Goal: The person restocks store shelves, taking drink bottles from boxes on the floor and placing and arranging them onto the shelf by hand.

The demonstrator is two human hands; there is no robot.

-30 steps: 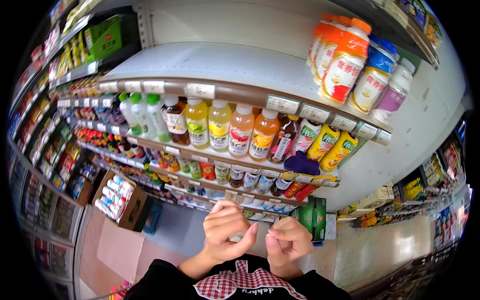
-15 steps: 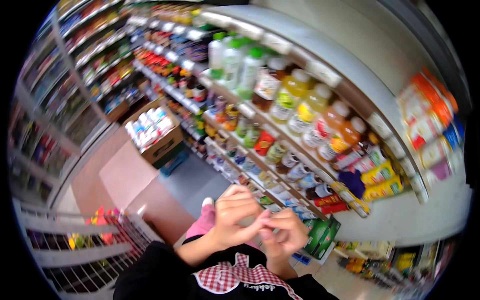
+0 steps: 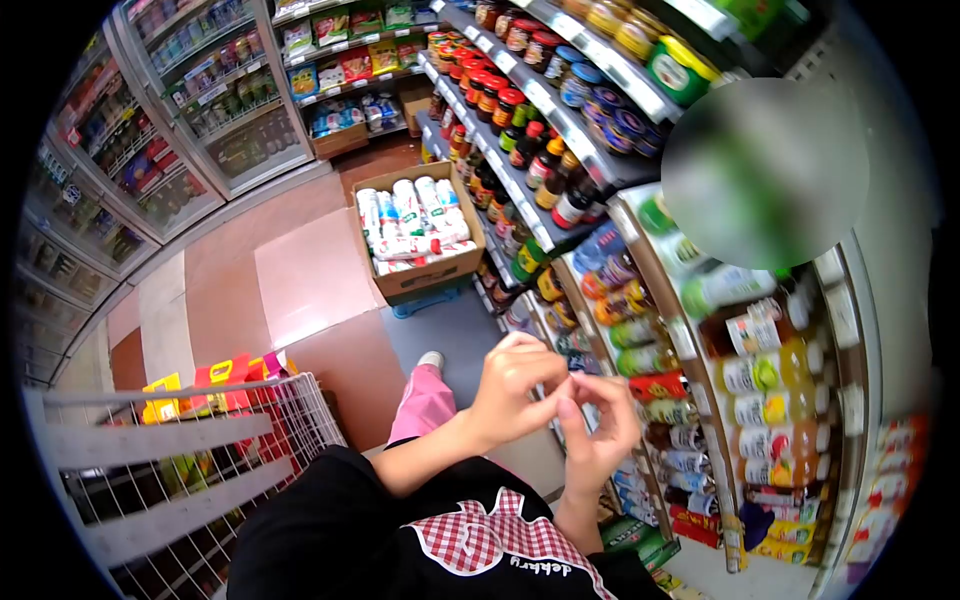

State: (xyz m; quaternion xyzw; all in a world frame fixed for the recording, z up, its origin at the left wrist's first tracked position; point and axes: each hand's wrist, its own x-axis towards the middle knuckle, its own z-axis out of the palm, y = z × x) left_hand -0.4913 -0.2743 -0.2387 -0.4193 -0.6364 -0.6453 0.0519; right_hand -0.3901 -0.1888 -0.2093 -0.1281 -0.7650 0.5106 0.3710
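Observation:
In front of my chest, my left hand [image 3: 518, 392] and my right hand [image 3: 597, 425] meet at the fingertips. The fingers of both are curled into pinches, and whatever lies between them, if anything, is too small to make out. Below them is the black top [image 3: 330, 520] I wear, with a red checked patch. Just beyond my hands on the right runs a drinks shelf with bottles of yellow juice [image 3: 765, 370].
A wire cart [image 3: 310, 410] with bright packages stands at my left. On the floor ahead sits a cardboard box [image 3: 430, 275] of white containers. Shelves of sauce jars [image 3: 490, 90] line the right, glass-door coolers [image 3: 235, 95] the left.
My view has swung, so the box and shelves sit farther right and the blur has cleared. Both hands stay together at the fingertips, slightly farther right in view.

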